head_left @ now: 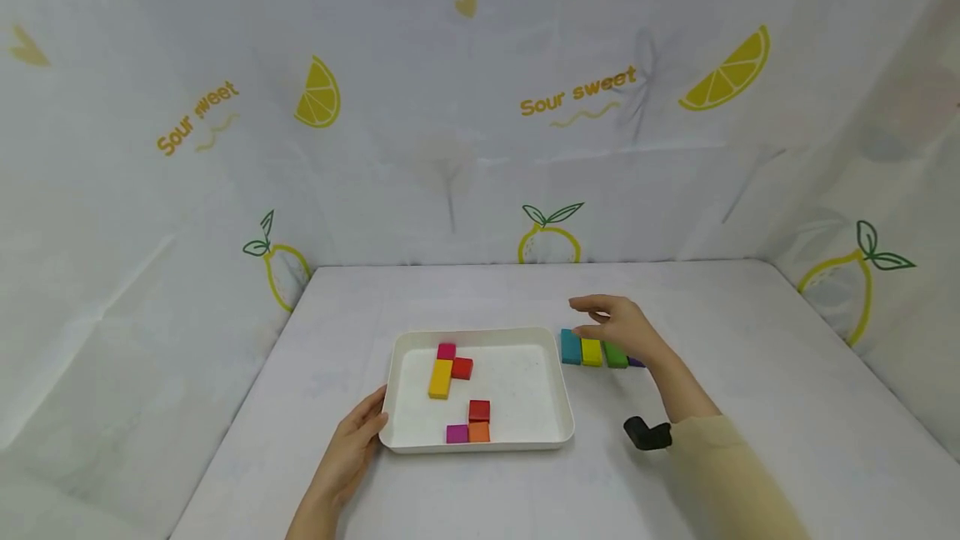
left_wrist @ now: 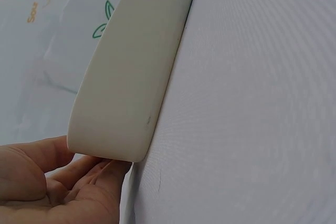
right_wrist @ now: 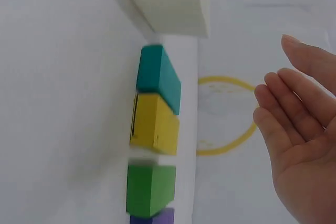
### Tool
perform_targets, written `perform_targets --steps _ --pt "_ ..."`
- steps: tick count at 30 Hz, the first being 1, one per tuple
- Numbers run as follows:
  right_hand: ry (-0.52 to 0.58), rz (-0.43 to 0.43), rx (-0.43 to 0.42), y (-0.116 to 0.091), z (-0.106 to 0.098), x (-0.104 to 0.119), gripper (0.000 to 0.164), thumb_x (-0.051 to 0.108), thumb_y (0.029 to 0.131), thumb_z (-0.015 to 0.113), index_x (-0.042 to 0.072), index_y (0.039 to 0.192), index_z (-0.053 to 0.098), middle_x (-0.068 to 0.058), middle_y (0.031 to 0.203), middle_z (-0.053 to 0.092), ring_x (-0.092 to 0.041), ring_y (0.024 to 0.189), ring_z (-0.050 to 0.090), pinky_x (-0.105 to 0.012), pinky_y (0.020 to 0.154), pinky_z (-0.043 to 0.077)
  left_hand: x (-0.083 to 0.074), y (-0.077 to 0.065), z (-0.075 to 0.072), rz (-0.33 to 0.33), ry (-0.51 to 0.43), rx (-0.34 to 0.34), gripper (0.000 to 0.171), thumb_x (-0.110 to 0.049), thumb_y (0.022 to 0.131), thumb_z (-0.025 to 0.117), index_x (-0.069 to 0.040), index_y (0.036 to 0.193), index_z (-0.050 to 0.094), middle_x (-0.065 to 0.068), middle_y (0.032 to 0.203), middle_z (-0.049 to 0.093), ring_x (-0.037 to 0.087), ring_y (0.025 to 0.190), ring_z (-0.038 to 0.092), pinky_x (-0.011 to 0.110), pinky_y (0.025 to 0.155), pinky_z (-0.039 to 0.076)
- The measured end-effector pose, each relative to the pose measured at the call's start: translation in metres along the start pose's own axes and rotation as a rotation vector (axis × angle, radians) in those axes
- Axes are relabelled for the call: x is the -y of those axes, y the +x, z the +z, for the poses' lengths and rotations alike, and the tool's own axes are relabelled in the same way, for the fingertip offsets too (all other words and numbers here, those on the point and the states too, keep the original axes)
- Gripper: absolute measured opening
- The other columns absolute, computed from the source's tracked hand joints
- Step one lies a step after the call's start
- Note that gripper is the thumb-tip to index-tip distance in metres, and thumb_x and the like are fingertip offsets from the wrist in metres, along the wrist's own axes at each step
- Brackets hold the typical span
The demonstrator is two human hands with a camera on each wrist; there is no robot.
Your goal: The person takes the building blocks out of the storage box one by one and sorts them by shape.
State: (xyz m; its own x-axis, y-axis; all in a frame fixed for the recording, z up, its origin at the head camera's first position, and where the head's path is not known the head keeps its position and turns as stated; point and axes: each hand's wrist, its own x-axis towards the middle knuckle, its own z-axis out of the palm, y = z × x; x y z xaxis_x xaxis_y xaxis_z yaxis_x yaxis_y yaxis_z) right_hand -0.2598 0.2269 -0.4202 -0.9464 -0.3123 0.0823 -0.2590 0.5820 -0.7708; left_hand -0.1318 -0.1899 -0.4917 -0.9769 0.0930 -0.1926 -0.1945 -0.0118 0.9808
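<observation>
A shallow white tray (head_left: 517, 444) holds several small coloured blocks. Toward its back, a yellow block (head_left: 441, 379) touches a pink block (head_left: 446, 351) and a red block (head_left: 462, 368). Near the front wall another red block (head_left: 479, 411) sits behind an orange block (head_left: 478, 432), beside a purple block (head_left: 457, 434). My left hand (head_left: 358, 437) holds the tray's left end, thumb at the rim and fingers against the wall. Over the row of blocks on the right hovers my right hand (head_left: 622, 329), holding nothing, nearest a teal block (right_wrist: 157, 72).
Beside the teal block stand a yellow block (right_wrist: 155, 123), a green block (right_wrist: 151, 190) and a dark purple block (right_wrist: 152, 217), in a row right of the tray. A black device (head_left: 647, 433) sits at the right wrist. Lemon-printed white cloth (head_left: 450, 148) rises behind the table.
</observation>
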Motion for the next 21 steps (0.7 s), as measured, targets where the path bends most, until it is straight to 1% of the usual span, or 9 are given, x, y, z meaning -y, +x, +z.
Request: perform_targets --steps 5,9,11,16,18,21 --pt "0.066 -0.004 -0.004 0.009 0.023 0.025 0.05 0.017 0.089 0.073 0.001 0.134 0.059 -0.018 0.138 0.061 -0.039 0.13 0.056 -0.049 0.112 0.046 -0.001 -0.001 0.0 0.0 -0.007 0.004 0.058 -0.012 0.105 0.043 0.001 0.156 0.019 0.022 0.165 0.014 0.037 0.155 0.013 0.05 0.125 0.018" --pt "0.104 -0.036 0.005 0.017 0.043 0.046 0.049 0.018 0.088 0.073 0.0 0.132 0.06 -0.017 0.136 0.063 -0.037 0.128 0.058 -0.047 0.112 0.047 -0.002 -0.001 -0.001 0.002 -0.01 0.007 0.058 -0.012 0.105 0.043 0.002 0.156 0.018 0.022 0.166 0.012 0.037 0.155 0.01 0.05 0.125 0.018" --pt "0.116 -0.048 0.008 0.02 0.054 0.058 0.047 0.017 0.088 0.074 0.001 0.13 0.062 -0.017 0.134 0.065 -0.036 0.127 0.06 -0.046 0.111 0.047 -0.002 0.0 -0.001 0.005 -0.007 0.005 0.058 -0.012 0.105 0.043 0.002 0.156 0.019 0.022 0.165 0.013 0.037 0.155 0.011 0.051 0.125 0.018" --pt "0.149 -0.005 0.035 0.025 0.086 0.084 0.041 0.015 0.087 0.074 0.009 0.127 0.066 -0.011 0.13 0.067 -0.032 0.125 0.061 -0.043 0.11 0.049 -0.002 0.0 -0.001 0.007 -0.009 0.001 0.058 -0.012 0.104 0.044 0.002 0.155 0.02 0.024 0.165 0.015 0.037 0.154 0.014 0.052 0.125 0.02" --pt "0.168 0.006 0.053 0.027 0.099 0.091 0.04 0.014 0.087 0.075 0.011 0.126 0.066 -0.011 0.13 0.067 -0.033 0.126 0.06 -0.044 0.11 0.049 -0.002 -0.001 0.0 0.005 -0.013 0.004 0.058 -0.012 0.104 0.043 0.002 0.155 0.019 0.024 0.165 0.015 0.037 0.154 0.014 0.052 0.125 0.019" --pt "0.177 -0.006 0.081 0.029 0.117 0.098 0.041 0.013 0.086 0.076 0.01 0.125 0.067 -0.013 0.13 0.067 -0.034 0.126 0.06 -0.045 0.11 0.049 -0.002 -0.002 0.0 0.005 -0.014 0.004 0.057 -0.011 0.105 0.043 0.002 0.155 0.019 0.023 0.165 0.016 0.037 0.154 0.014 0.051 0.125 0.019"
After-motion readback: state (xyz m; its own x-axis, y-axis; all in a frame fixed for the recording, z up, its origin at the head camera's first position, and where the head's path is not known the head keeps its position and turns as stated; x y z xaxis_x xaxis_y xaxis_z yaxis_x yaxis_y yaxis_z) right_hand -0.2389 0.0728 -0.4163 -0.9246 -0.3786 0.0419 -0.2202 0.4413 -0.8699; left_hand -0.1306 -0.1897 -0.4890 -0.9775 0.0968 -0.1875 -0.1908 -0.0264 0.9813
